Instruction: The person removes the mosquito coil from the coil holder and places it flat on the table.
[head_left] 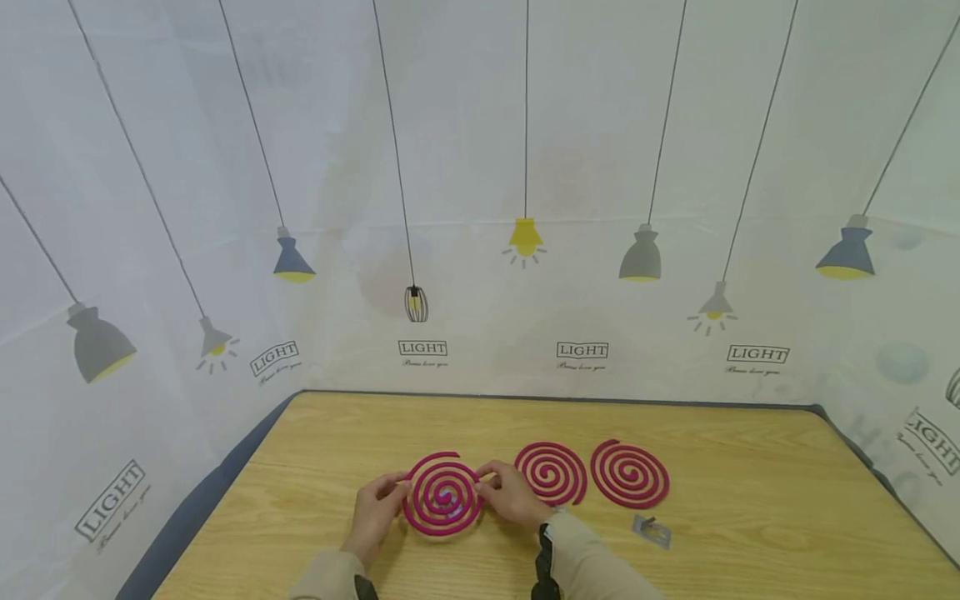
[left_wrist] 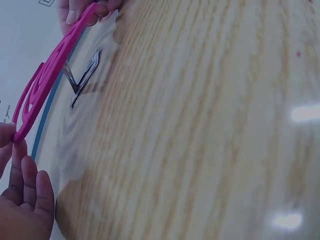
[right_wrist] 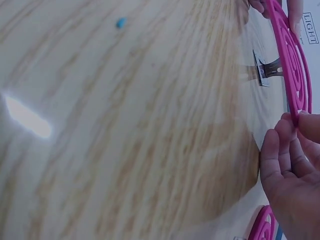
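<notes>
A magenta mosquito coil [head_left: 442, 530] is held level above the table between both hands. My left hand [head_left: 377, 506] pinches its left edge between thumb and fingers, and my right hand [head_left: 514, 493] pinches the right edge. Beneath the coil's centre stands a small metal coil stand [left_wrist: 82, 77], its upright prong pointing up toward the coil; the right wrist view shows the prong [right_wrist: 273, 67] right at the coil's underside. From above, the stand shows only through the gaps of the spiral.
Two more magenta coils, one [head_left: 550, 473] just beyond my right hand and another [head_left: 630, 474] farther right, lie on the wooden table [head_left: 300, 467]. A second metal stand [head_left: 652, 531] lies in front of them. A lamp-printed curtain [head_left: 480, 367] surrounds the table.
</notes>
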